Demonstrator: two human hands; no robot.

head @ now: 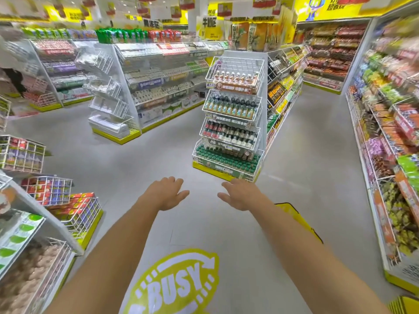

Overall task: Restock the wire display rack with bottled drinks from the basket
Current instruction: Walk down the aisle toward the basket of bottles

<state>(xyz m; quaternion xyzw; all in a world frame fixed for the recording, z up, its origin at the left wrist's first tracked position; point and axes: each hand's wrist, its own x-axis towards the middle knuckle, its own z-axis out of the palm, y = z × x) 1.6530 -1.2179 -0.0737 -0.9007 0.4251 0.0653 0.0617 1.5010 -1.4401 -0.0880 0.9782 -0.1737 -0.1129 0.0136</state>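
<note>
Grey floor [145, 155] with green-white "BUSY" sticker [179, 286] near bottom centre. Long snack shelves [385, 155] along right, packed with colourful packets. White gondola shelving [158, 87] at centre-left. At left, wire bins [48, 189] of boxed goods. Yellow hanging signs [208, 26] overhead

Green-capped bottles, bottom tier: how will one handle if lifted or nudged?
Green-capped bottles appear full: probably stiff, dense. Round, narrow: apt to tip or roll once free, though tight rows and the wire rack front likely brace them.
</note>
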